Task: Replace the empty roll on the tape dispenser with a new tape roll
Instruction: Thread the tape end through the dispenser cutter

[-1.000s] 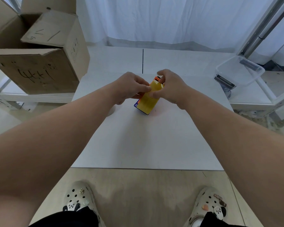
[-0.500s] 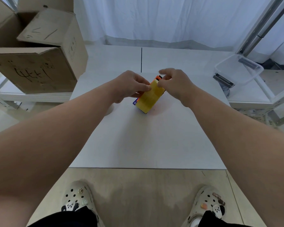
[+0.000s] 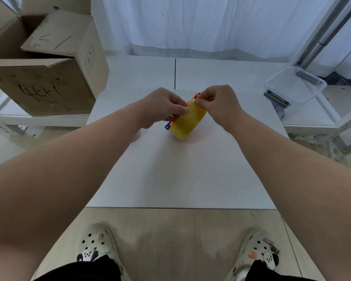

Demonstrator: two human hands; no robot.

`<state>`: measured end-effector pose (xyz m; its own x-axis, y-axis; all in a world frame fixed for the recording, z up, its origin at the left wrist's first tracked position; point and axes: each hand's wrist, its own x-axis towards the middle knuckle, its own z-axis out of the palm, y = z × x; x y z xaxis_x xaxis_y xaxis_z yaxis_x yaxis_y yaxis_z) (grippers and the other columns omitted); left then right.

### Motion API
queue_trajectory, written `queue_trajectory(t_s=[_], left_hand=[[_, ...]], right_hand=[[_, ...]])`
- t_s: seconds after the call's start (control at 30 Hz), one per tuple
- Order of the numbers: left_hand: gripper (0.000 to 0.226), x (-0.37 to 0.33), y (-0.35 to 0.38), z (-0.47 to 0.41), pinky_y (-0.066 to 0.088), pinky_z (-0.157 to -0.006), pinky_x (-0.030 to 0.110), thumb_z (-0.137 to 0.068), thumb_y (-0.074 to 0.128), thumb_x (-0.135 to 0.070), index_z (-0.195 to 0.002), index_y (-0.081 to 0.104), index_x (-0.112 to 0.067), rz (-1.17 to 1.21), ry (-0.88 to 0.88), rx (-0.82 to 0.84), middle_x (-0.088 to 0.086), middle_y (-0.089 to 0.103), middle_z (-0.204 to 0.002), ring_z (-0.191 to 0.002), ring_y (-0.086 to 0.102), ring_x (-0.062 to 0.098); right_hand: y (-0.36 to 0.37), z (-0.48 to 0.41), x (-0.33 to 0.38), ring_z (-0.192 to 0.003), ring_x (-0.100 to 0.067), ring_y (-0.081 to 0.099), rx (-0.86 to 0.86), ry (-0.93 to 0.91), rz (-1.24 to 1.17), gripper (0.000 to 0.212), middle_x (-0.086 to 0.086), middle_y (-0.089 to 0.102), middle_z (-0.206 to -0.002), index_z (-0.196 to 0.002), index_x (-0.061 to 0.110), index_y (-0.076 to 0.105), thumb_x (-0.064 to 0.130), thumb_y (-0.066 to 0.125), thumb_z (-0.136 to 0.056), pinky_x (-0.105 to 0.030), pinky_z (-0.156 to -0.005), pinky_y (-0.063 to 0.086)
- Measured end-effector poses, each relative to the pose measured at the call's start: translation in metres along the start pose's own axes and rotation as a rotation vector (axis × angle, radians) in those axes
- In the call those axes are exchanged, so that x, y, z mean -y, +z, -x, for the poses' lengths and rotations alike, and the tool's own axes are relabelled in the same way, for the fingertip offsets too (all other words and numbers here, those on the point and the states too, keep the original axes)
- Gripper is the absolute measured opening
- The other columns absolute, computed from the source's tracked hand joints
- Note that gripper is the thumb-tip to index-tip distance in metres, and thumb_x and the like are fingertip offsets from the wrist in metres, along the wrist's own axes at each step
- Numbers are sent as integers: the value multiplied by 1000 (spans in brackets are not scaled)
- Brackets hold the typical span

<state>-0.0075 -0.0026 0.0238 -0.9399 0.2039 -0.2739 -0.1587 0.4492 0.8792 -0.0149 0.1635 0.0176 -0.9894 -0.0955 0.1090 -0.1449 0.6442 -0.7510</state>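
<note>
A yellow tape roll sits edge-on in an orange and blue tape dispenser near the middle of the white table. Only small parts of the dispenser show around the roll. My left hand grips the dispenser and roll from the left, thumb on the roll's upper left edge. My right hand pinches the roll's top right corner with thumb and forefinger. Both hands hide the far end of the dispenser.
A large open cardboard box stands on a shelf at the left. A clear plastic tub sits on a low shelf at the right. My two feet in white clogs stand on the wood floor below the table's near edge.
My right hand has come back onto the roll's top corner after lifting slightly off it. The left hand and the roll have barely moved.
</note>
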Motion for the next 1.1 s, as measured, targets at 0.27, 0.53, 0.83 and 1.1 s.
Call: queue_trajectory(t_s=[0.27, 0.53, 0.83, 1.1], left_hand=[[25, 1, -4, 1, 54, -81, 21, -87, 65, -14, -111, 67, -8, -2, -2, 28, 9, 68, -113, -100, 65, 18], [24, 2, -6, -1, 55, -80, 20, -88, 64, -14, -110, 67, -8, -7, 13, 36, 9, 68, -111, -98, 65, 17], [23, 4, -7, 1, 55, -69, 12, -88, 63, -13, -110, 66, -7, 23, 10, 18, 3, 68, -101, -85, 64, 8], [22, 4, -7, 2, 51, -57, 6, -89, 62, -12, -110, 66, -6, 39, 13, 1, -3, 66, -92, -80, 63, 4]], right_hand=[[10, -5, -4, -92, -18, 44, 91, -56, 206, 8, -4, 46, -100, -91, 15, 50, 15, 45, -97, -26, -79, 34], [8, 1, -1, -83, -17, 51, -19, -202, 288, 11, -7, 60, -95, -96, 5, 61, 9, 52, -93, -24, -73, 38], [4, 1, -7, -85, -19, 61, 26, -92, -26, 14, -4, 65, -87, -94, 5, 72, 13, 66, -85, -26, -79, 50], [20, -4, 0, -97, -22, 49, -31, -110, 288, 14, -12, 54, -107, -100, 4, 58, 9, 45, -96, -24, -78, 34]])
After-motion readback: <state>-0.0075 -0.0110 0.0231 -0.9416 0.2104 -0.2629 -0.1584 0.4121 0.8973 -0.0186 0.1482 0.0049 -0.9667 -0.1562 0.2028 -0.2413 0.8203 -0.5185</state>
